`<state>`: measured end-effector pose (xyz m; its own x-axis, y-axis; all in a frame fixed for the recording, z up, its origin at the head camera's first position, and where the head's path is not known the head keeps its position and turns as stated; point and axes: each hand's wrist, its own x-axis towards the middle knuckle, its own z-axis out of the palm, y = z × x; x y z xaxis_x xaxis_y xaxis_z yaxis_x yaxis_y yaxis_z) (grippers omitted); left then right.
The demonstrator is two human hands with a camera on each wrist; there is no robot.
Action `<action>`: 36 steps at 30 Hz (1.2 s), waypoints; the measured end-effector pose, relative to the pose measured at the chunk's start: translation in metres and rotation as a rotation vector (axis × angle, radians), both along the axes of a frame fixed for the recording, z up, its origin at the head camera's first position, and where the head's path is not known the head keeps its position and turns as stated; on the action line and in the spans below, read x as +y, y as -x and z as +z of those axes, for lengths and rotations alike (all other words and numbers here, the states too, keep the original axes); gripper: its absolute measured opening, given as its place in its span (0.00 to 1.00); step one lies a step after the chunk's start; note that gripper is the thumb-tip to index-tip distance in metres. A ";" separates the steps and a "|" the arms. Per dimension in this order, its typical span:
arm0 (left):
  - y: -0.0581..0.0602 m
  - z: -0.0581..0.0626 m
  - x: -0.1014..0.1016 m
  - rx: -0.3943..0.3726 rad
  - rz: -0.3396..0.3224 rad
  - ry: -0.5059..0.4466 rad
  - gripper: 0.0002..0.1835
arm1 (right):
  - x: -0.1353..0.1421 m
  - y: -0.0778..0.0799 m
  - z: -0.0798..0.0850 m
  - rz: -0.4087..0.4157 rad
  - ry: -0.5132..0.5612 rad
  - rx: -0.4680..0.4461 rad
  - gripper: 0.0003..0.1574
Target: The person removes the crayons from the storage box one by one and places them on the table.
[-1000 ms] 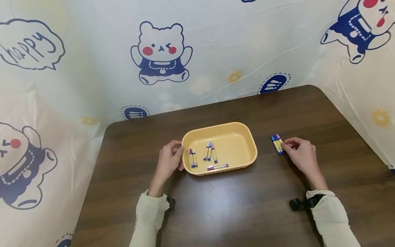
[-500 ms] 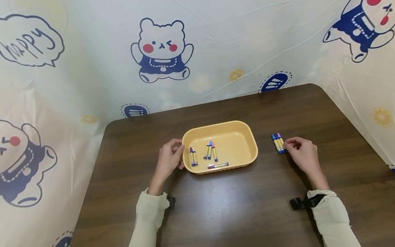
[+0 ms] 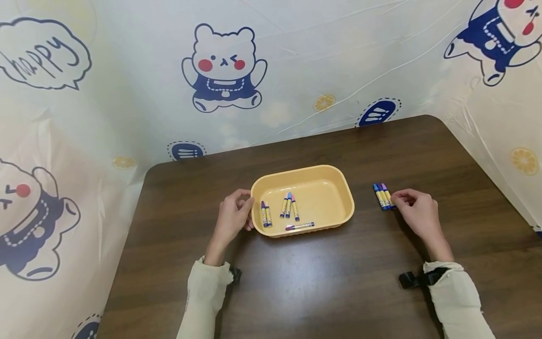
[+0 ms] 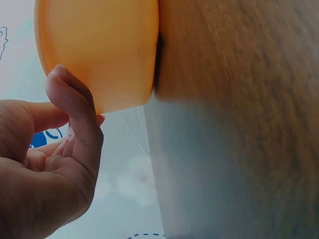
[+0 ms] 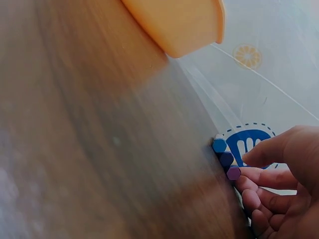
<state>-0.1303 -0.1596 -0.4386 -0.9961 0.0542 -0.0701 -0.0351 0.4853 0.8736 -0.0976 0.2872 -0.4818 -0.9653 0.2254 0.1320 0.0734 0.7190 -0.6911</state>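
Observation:
Near the table's middle is a yellow plastic tray (image 3: 330, 226), with several crayons (image 3: 289, 206) lying in it. My left hand (image 3: 232, 214) holds the tray's left rim; its fingers bend against the outer wall in the left wrist view. Right of the tray lie three crayons side by side: a light-blue-tipped one (image 5: 219, 145), a dark-blue-tipped one (image 5: 226, 159) and a purple-tipped one (image 5: 233, 173). My right hand (image 3: 417, 212) is at the right side of this row. Its thumb and fingertips are beside the purple-tipped crayon, with no clear grip round it.
The brown wooden table (image 3: 322, 287) has rounded back corners. Directly behind it hangs a pale sheet (image 3: 296, 61) printed with bears and orange slices. A black strap (image 3: 408, 280) is fastened round the right sleeve.
My right hand has shifted slightly right, and the outer crayons in the row show more fully. The left hand stays at the tray's rim. The head view has tilted slightly.

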 end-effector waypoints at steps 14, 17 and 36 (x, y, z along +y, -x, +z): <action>-0.002 0.001 -0.003 -0.004 0.007 0.000 0.15 | -0.037 0.005 0.018 -0.170 0.032 0.243 0.07; -0.002 0.000 -0.003 -0.004 0.006 -0.002 0.15 | -0.046 0.005 0.021 -0.148 0.038 0.300 0.05; 0.000 0.000 -0.002 -0.027 -0.003 -0.016 0.15 | -0.143 0.011 0.061 0.234 0.021 0.374 0.03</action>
<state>-0.1300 -0.1611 -0.4382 -0.9937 0.0581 -0.0963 -0.0578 0.4710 0.8802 -0.1082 0.1440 -0.4212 -0.8774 0.0127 0.4796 -0.3476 0.6723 -0.6536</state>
